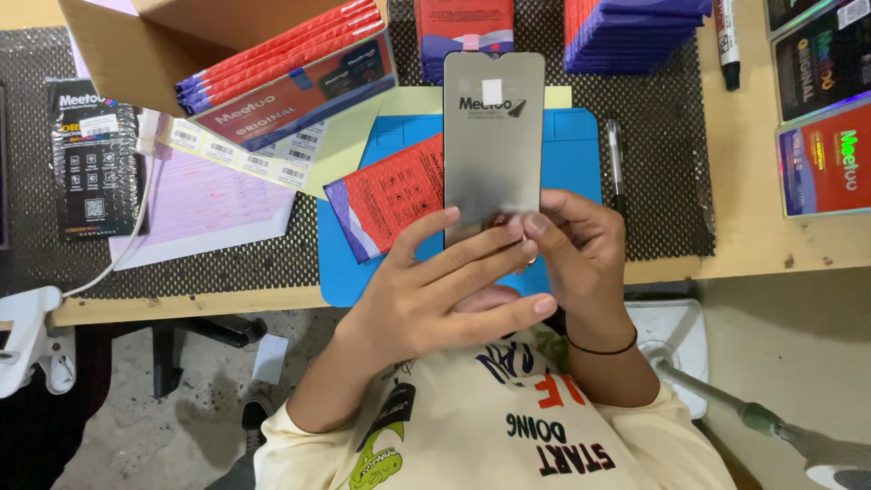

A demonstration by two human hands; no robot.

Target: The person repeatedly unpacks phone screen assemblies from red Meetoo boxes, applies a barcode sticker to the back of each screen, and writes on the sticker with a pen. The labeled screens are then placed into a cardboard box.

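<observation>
**Screen protector held up over the blue mat**

- Far left: a black bubble-wrap pouch point(93, 156) lies flat on the dark non-slip mesh liner point(272, 263). A white cable point(127, 240) curves past it toward a white clamp at the worktop point(771, 249) edge.
- Beside it, a pink-lined paper sheet point(204, 204) and a strip of barcode labels point(240, 154) sit under the tilted mouth of a cardboard box point(118, 45). A fan of slim red-and-blue retail packs point(290, 77) leans from the box, easy to draw one at a time.
- Centre: a blue silicone work mat point(567, 154), soft and matte, carries one opened red pack point(386, 195).
- The left hand point(445, 290) cradles the lower end of the screen protector point(494, 136), a thin, rigid grey sheet with rounded corners and a notch at the top; its fingers lie spread across the front, keeping it upright above the mat.
- The right hand point(581, 254) pinches a small film tab at the protector's lower edge, thumb and forefinger pressed together.
- Right: a pen point(615, 159) on the mesh, a stack of purple packs point(626, 36), a marker point(726, 41), and glossy flat boxes point(821, 109) at the edge.
</observation>
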